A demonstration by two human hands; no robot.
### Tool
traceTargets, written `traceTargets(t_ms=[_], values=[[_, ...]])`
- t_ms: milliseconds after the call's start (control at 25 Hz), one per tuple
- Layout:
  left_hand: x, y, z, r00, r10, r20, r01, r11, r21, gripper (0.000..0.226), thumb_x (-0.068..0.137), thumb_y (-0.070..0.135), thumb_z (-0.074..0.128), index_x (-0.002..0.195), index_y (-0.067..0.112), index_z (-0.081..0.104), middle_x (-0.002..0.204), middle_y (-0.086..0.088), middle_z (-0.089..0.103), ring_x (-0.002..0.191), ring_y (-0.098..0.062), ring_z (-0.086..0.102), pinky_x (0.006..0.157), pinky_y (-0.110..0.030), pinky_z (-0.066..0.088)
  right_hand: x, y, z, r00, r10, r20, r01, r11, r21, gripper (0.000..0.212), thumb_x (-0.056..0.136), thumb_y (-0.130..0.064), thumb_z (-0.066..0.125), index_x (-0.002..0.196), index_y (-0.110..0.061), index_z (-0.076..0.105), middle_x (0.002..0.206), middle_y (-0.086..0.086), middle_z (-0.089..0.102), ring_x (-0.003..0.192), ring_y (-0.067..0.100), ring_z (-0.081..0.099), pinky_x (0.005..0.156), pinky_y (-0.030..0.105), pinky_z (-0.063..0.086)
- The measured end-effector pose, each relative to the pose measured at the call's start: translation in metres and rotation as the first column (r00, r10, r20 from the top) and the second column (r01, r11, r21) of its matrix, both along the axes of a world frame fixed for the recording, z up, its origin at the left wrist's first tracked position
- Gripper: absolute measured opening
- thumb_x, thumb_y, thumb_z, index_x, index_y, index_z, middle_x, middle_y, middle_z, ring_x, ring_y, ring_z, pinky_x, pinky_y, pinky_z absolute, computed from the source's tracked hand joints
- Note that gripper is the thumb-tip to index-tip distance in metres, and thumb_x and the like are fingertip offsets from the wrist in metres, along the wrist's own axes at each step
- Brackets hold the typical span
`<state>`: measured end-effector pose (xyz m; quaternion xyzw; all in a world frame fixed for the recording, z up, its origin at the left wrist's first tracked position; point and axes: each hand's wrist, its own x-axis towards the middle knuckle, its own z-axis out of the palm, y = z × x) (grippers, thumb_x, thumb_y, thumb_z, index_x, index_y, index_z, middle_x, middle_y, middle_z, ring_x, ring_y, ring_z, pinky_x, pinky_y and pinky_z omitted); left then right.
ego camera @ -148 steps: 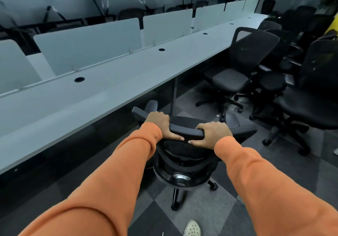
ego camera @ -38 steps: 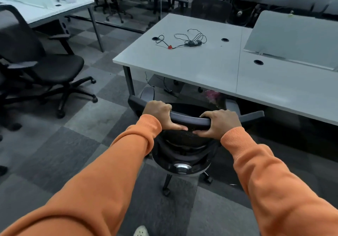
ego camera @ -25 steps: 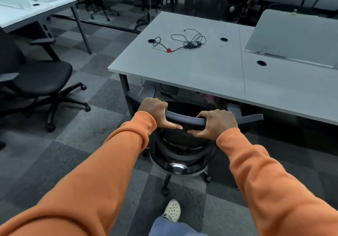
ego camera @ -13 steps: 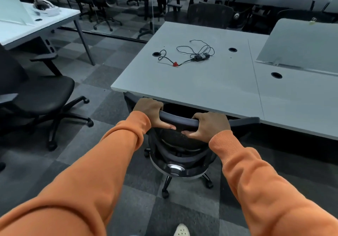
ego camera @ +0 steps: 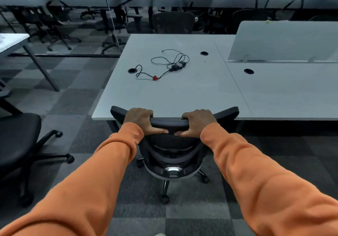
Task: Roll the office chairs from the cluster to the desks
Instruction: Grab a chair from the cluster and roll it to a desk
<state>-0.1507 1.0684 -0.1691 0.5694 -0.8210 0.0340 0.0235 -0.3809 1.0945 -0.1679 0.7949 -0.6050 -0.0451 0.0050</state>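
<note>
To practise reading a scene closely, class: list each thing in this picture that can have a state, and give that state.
Office chair: upright, backrest at the near edge of the desk.
Left hand: grips the backrest's top rail.
Right hand: grips the same rail.
Cable: lying loosely coiled on the desk.
Second chair: unoccupied, standing apart at left.

Straight ahead of you the pale grey table (ego camera: 182,98) bars the way: the black mesh-backed office chair (ego camera: 172,144) has its top rail at the near edge. A second black padded office chair (ego camera: 16,140) crowds your left. Chequered grey carpet floor (ego camera: 76,105) lies open between them.
</note>
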Motion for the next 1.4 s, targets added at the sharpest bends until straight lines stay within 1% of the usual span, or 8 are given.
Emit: traceTargets(t_ms=[200, 320, 440, 560, 680, 800, 1080, 1400], values=[[0.013, -0.016, -0.004, 0.988, -0.049, -0.144, 0.058, 0.997, 0.054, 0.102, 0.055, 0.100, 0.007, 0.081, 0.025, 0.071, 0.074, 0.005, 0.068, 0.073, -0.017, 0.062, 0.065, -0.030, 0.043, 0.007, 0.008, -0.013, 0.974, 0.015, 0.225, 0.020, 0.988, -0.152, 0.072, 0.069, -0.074, 0.067, 0.127, -0.030, 0.057, 0.114, -0.011, 0.068, 0.102, 0.014, 0.063, 0.095, 0.032, 0.043], [-0.015, -0.014, -0.003, 0.977, -0.080, -0.196, 0.096, 0.993, 0.073, 0.072, 0.087, 0.077, 0.026, 0.086, 0.021, 0.071, 0.083, 0.001, 0.069, 0.082, -0.022, 0.063, 0.070, -0.032, 0.044, -0.006, 0.030, -0.027, 0.929, 0.030, 0.370, 0.084, 0.954, -0.288, 0.062, 0.076, -0.054, 0.072, 0.128, -0.023, 0.058, 0.128, -0.006, 0.062, 0.120, 0.014, 0.055, 0.112, 0.037, 0.030], [-0.083, 0.007, -0.006, 0.884, -0.336, -0.324, 0.352, 0.936, -0.009, 0.035, 0.095, 0.043, 0.051, 0.104, 0.013, 0.067, 0.104, -0.008, 0.069, 0.096, -0.030, 0.063, 0.077, -0.036, 0.046, -0.034, 0.066, -0.035, 0.901, -0.056, 0.430, 0.234, 0.898, -0.374, 0.060, 0.079, -0.032, 0.072, 0.134, -0.016, 0.054, 0.138, 0.000, 0.057, 0.129, 0.017, 0.049, 0.114, 0.038, 0.032], [-0.166, 0.045, -0.007, 0.701, -0.612, -0.365, 0.624, 0.775, -0.102, 0.050, 0.082, 0.026, 0.069, 0.126, 0.006, 0.059, 0.134, -0.018, 0.056, 0.120, -0.034, 0.054, 0.104, -0.044, 0.040, -0.077, 0.111, -0.032, 0.844, -0.251, 0.473, 0.427, 0.850, -0.310, 0.063, 0.075, -0.019, 0.073, 0.133, -0.008, 0.054, 0.130, 0.009, 0.061, 0.120, 0.027, 0.057, 0.107, 0.039, 0.042], [-0.254, 0.100, 0.000, 0.590, -0.733, -0.337, 0.773, 0.634, -0.025, 0.058, 0.086, 0.024, 0.063, 0.139, 0.008, 0.046, 0.146, -0.011, 0.046, 0.134, -0.027, 0.043, 0.114, -0.038, 0.028, -0.135, 0.183, -0.028, 0.727, -0.520, 0.448, 0.658, 0.715, -0.237, 0.061, 0.075, -0.017, 0.072, 0.132, -0.006, 0.055, 0.129, 0.010, 0.062, 0.119, 0.029, 0.058, 0.105, 0.040, 0.042], [-0.339, 0.165, 0.003, 0.475, -0.824, -0.310, 0.868, 0.497, 0.010, 0.056, 0.089, 0.028, 0.057, 0.142, 0.012, 0.042, 0.146, -0.006, 0.045, 0.133, -0.023, 0.043, 0.110, -0.036, 0.032, -0.191, 0.272, -0.026, 0.527, -0.699, 0.483, 0.842, 0.506, -0.186, 0.055, 0.083, -0.021, 0.067, 0.137, -0.015, 0.053, 0.136, 0.001, 0.058, 0.127, 0.020, 0.052, 0.108, 0.035, 0.038], [-0.505, 0.332, 0.010, 0.214, -0.942, -0.259, 0.977, 0.210, 0.046, 0.059, 0.091, 0.031, 0.056, 0.143, 0.012, 0.039, 0.144, -0.007, 0.045, 0.131, -0.025, 0.045, 0.108, -0.038, 0.038, -0.304, 0.462, -0.007, 0.174, -0.843, 0.508, 0.984, 0.131, -0.120, 0.052, 0.091, -0.032, 0.060, 0.141, -0.024, 0.046, 0.136, 0.001, 0.056, 0.125, 0.022, 0.051, 0.104, 0.035, 0.039], [-0.639, 0.481, 0.022, 0.098, -0.967, -0.236, 0.995, 0.093, 0.031, 0.056, 0.092, 0.029, 0.054, 0.143, 0.012, 0.039, 0.144, -0.006, 0.046, 0.132, -0.025, 0.044, 0.107, -0.038, 0.037, -0.410, 0.608, 0.002, 0.059, -0.825, 0.562, 0.990, -0.026, -0.142, 0.050, 0.092, -0.036, 0.059, 0.139, -0.022, 0.049, 0.139, 0.001, 0.055, 0.128, 0.022, 0.048, 0.108, 0.034, 0.036]])
